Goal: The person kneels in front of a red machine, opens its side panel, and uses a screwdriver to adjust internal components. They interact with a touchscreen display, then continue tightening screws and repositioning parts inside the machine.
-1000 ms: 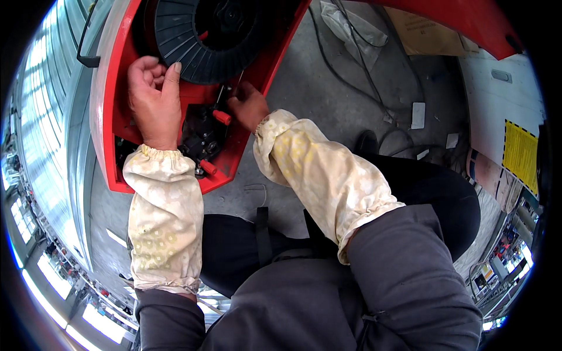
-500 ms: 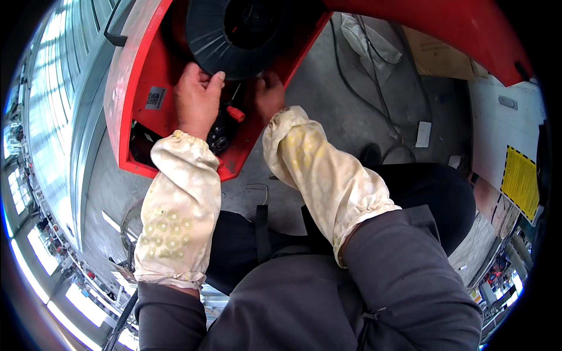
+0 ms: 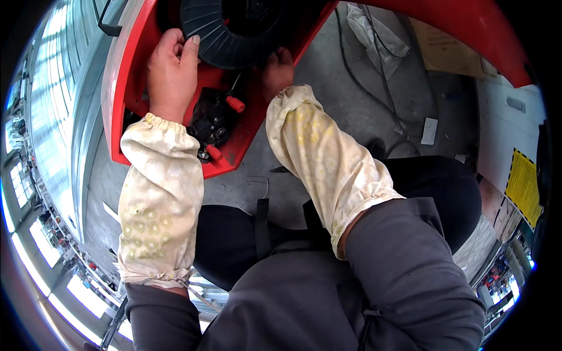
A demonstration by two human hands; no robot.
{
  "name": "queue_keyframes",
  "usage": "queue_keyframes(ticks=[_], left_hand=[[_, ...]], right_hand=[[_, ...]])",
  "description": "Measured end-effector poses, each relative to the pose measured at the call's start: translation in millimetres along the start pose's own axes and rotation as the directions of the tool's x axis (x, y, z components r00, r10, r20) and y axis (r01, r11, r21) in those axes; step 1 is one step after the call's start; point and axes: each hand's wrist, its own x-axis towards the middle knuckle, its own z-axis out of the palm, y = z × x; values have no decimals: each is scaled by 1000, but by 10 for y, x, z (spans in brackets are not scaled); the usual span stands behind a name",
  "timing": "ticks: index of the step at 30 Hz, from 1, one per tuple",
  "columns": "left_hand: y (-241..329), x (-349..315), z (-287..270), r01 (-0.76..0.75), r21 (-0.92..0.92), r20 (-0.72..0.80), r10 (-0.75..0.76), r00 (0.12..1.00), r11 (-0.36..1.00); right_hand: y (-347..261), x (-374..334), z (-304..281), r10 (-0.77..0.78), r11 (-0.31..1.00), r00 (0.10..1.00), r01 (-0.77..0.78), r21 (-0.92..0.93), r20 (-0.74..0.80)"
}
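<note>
A large black plastic wire spool point(image 3: 231, 50) with a ribbed face sits inside an open red metal housing point(image 3: 237, 149). At the spool's lower left rim, my left hand point(image 3: 172, 76) is closed, its thumb and curled fingers against the edge. My right hand point(image 3: 278, 75) is by the lower right of the spool, fingers bent in shadow; what they hold is hidden. Between and below my hands is a black feed mechanism point(image 3: 212, 120) with an upper red knob point(image 3: 235, 104) on a thin metal rod and a lower red knob point(image 3: 213, 152).
Right of the housing, dark cables point(image 3: 374, 96) and a clear plastic bag point(image 3: 374, 38) lie on the grey floor, with a cardboard box point(image 3: 448, 52) behind. A white rectangular piece point(image 3: 429, 131) lies nearer. A white panel with a yellow label point(image 3: 523, 187) stands far right; shiny metal sheeting point(image 3: 55, 99) is left.
My left hand has moved up and left along the spool's rim, uncovering the feed mechanism and its lower red knob. My right hand has shifted slightly upward. The view has moved a little.
</note>
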Motion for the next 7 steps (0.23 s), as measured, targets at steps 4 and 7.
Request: queue_keyframes(ticks=[4,7], left_hand=[[9,-30,18,-4,52,-12,4,1000,999],[33,-58,39,10,25,-31,-10,999,1000]], right_hand=[[-11,-46,11,-8,997,999,5,77,35],[-5,-62,5,10,989,999,-18,147,49]])
